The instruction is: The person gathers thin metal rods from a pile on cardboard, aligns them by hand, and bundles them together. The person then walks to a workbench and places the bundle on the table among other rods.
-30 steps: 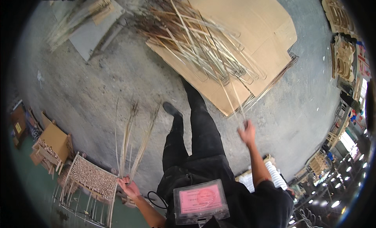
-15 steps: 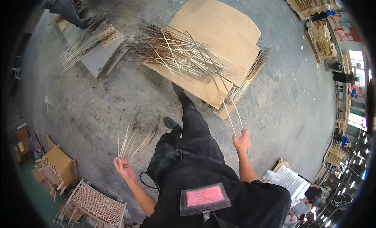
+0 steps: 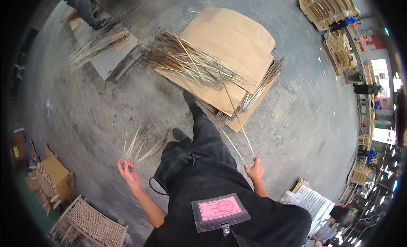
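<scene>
My left hand (image 3: 129, 174), at the lower left, is closed around one end of a fanned bundle of thin metal wires (image 3: 136, 146). Their far ends spread over the floor and are blurred. My right hand (image 3: 255, 170), right of my body, grips the ends of a long bent metal rod (image 3: 243, 130). Its two legs reach up toward the stack ahead and spread apart. On that stack a tangled pile of bent wire rods (image 3: 186, 60), partly rusty, lies across cardboard sheets (image 3: 233, 32). More rods (image 3: 263, 83) stick out from under the cardboard's right side.
A second heap of wires (image 3: 95, 47) lies on a grey board (image 3: 101, 68), with a person's leg (image 3: 83, 9) beside it. Lower left stand a cardboard box (image 3: 57, 172) and a rack of round wooden pieces (image 3: 95, 221). Curved wooden parts (image 3: 326, 9) and white wrapped goods (image 3: 313, 204) line the right.
My right hand has moved lower and slightly left, swinging the bent rod away from the pile's top. My left hand has shifted slightly left and up with its bundle.
</scene>
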{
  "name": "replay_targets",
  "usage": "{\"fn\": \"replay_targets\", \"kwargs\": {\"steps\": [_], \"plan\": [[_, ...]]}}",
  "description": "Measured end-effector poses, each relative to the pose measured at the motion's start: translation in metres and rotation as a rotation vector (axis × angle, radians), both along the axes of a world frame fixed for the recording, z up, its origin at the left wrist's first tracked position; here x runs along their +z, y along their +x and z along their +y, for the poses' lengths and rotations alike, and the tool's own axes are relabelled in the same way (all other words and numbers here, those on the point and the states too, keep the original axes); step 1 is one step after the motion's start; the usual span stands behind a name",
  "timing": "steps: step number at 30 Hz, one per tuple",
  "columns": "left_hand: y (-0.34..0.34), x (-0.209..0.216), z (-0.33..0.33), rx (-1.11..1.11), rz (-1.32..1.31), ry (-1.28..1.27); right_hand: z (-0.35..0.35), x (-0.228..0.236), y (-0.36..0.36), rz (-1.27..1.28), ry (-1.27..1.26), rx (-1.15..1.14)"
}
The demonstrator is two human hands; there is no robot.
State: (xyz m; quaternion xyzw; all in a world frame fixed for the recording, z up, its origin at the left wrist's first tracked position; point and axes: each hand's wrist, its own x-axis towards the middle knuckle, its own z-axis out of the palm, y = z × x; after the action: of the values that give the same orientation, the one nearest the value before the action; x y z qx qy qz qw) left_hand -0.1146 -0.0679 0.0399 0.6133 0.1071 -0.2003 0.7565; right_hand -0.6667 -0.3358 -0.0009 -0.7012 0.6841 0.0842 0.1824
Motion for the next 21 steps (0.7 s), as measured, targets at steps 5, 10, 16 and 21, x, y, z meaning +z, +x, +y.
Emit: {"fn": "replay_targets", "kwargs": {"steps": [5, 10, 16, 21], "plan": [[0.006, -0.007, 0.003, -0.021, 0.024, -0.078, -0.103, 0.055, -0.037, 0.158, -0.219, 0.285], [0.013, -0.005, 0.001, -0.056, 0.048, -0.054, -0.23, 0.149, -0.058, 0.443, -0.401, 0.728], [0.014, -0.003, -0.014, -0.071, 0.029, -0.055, -0.313, 0.202, -0.01, 0.313, -0.516, 1.079], [0.003, -0.008, -0.014, 0.05, 0.065, 0.001, -0.282, 0.184, 0.047, 0.077, -0.2, 0.943]]}}
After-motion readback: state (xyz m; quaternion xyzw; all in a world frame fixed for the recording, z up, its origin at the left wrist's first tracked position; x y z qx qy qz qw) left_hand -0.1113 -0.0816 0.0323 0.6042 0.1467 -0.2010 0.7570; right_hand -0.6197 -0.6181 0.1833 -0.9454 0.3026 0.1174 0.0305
